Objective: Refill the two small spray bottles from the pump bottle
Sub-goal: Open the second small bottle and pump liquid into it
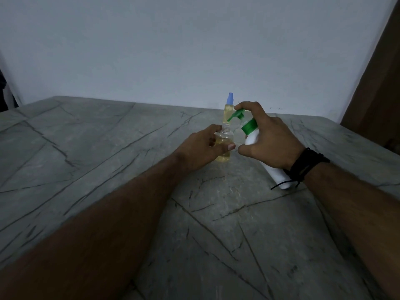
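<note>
Two small spray bottles, one pump bottle, two hands, all near frame centre on one grey veined stone table (108, 159).

Uncapped spray bottle (224, 146): upright on the table, threaded neck open, partly filled with yellow liquid. Gripped around the body by the left hand (201, 146), fingers and thumb curled round it.

Capped spray bottle (229, 110): upright just behind, blue sprayer fitted, yellow liquid inside. Untouched.

Pump bottle (255, 137): white body, green collar and pump head, tilted, nozzle pointing toward the open neck. Grasped by the right hand (270, 139), index finger on the pump head, thumb under the body.

One black corded wristband (307, 165) on the right wrist.
</note>
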Tool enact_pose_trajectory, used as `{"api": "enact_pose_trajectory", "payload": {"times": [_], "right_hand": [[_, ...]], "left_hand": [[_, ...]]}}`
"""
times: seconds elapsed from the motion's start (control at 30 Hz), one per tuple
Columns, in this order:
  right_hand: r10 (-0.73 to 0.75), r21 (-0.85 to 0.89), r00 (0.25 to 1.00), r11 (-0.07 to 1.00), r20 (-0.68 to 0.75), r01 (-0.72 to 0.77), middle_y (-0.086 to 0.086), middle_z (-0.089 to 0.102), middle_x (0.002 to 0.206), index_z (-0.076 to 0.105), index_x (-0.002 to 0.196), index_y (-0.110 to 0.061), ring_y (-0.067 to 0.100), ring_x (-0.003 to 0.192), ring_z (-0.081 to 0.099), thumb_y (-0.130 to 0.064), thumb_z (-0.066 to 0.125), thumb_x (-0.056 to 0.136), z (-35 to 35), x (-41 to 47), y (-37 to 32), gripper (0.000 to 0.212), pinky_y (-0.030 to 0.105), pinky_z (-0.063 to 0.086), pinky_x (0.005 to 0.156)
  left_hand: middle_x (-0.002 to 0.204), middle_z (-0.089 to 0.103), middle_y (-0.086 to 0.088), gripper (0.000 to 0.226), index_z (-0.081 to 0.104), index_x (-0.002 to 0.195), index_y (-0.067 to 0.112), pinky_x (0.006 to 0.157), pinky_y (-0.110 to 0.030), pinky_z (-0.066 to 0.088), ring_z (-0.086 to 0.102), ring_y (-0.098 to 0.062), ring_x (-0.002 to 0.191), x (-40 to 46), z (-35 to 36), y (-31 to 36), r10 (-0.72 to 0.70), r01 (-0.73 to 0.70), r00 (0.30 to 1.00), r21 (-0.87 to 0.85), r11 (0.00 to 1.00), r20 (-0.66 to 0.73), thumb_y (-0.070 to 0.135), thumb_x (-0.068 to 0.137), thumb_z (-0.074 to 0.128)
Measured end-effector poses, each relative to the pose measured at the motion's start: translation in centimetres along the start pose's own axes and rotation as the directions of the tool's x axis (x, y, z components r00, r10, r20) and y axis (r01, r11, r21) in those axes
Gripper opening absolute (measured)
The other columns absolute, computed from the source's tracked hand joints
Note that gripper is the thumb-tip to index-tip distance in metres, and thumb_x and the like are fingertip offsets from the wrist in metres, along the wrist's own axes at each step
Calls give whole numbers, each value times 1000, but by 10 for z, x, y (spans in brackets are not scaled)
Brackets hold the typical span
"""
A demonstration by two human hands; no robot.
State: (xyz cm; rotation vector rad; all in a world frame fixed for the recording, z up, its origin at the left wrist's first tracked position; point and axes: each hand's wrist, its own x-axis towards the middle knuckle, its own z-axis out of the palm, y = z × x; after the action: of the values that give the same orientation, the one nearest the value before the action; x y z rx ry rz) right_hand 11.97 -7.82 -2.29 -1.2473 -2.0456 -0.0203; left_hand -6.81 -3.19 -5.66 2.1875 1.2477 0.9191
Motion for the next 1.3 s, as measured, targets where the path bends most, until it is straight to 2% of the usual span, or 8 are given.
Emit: {"api": "enact_pose_trajectory", "payload": {"times": [0.1, 0.3, 0.4, 0.57, 0.8, 0.93, 1.17, 1.3], "right_hand": [[7, 14, 1000, 1000, 3, -7, -9, 60, 72, 41, 128, -34, 13, 65, 60, -23, 77, 66, 0, 0, 0, 73, 29, 47, 60], [4, 11, 1000, 1000, -4, -4, -13, 58, 69, 41, 133, -36, 7, 64, 57, -22, 77, 67, -1, -1, -1, 77, 24, 43, 59], [5, 7, 1000, 1000, 0, -5, -10, 59, 68, 41, 132, -36, 11, 63, 58, -21, 76, 66, -1, -1, -2, 76, 28, 46, 59], [5, 10, 1000, 1000, -4, -5, -9, 61, 72, 42, 128, -33, 14, 66, 61, -21, 77, 66, -1, -1, -1, 73, 32, 50, 62], [2, 14, 1000, 1000, 5, -3, -10, 59, 69, 40, 132, -38, 10, 64, 58, -21, 76, 66, -1, -1, -1, 77, 27, 45, 60], [1, 20, 1000, 1000, 13, -2, -13, 58, 71, 42, 128, -34, 10, 65, 58, -22, 77, 66, 0, 0, -1, 72, 28, 45, 60], [-3, 14, 1000, 1000, 0, 3, -11, 60, 71, 41, 132, -37, 8, 64, 58, -20, 77, 67, 0, 0, -1, 77, 25, 45, 60], [7, 15, 1000, 1000, 1, -7, -5, 61, 72, 42, 127, -33, 15, 64, 60, -21, 77, 66, 1, 0, -1, 72, 33, 49, 61]], "left_hand": [[132, 59, 5, 60, 43, 139, 27, 81, -17, 40, 56, -5, 106, 0, 0, 0, 10, -10, 1000, -3, 1000, 8, 53, 87, 61], [129, 61, 6, 59, 44, 138, 29, 80, -15, 41, 58, -4, 105, 0, 0, -2, 20, -20, 1000, -18, 1000, -3, 53, 87, 62], [129, 61, 7, 60, 43, 138, 28, 77, -14, 41, 57, -3, 102, -1, 0, -1, 17, -17, 1000, -12, 1000, 0, 53, 87, 61], [131, 60, 4, 61, 42, 139, 28, 81, -19, 41, 56, -4, 104, 0, 0, -1, 12, -12, 1000, 8, 1000, 0, 55, 87, 60], [132, 59, 3, 61, 42, 140, 27, 84, -21, 42, 58, -12, 113, 0, 0, 0, 10, -10, 1000, 8, 1000, 10, 53, 88, 60], [131, 60, 3, 62, 42, 140, 27, 86, -22, 44, 59, -12, 111, 1, 0, -1, 13, -13, 1000, 9, 1000, -4, 54, 87, 61], [128, 61, 7, 60, 44, 137, 30, 86, -21, 45, 59, -6, 107, 1, 1, -3, 22, -22, 1000, -23, 1000, -1, 54, 86, 62], [129, 60, 6, 61, 43, 138, 28, 87, -22, 44, 59, -9, 110, 1, 1, -3, 14, -14, 1000, -18, 1000, 1, 53, 86, 62]]}}
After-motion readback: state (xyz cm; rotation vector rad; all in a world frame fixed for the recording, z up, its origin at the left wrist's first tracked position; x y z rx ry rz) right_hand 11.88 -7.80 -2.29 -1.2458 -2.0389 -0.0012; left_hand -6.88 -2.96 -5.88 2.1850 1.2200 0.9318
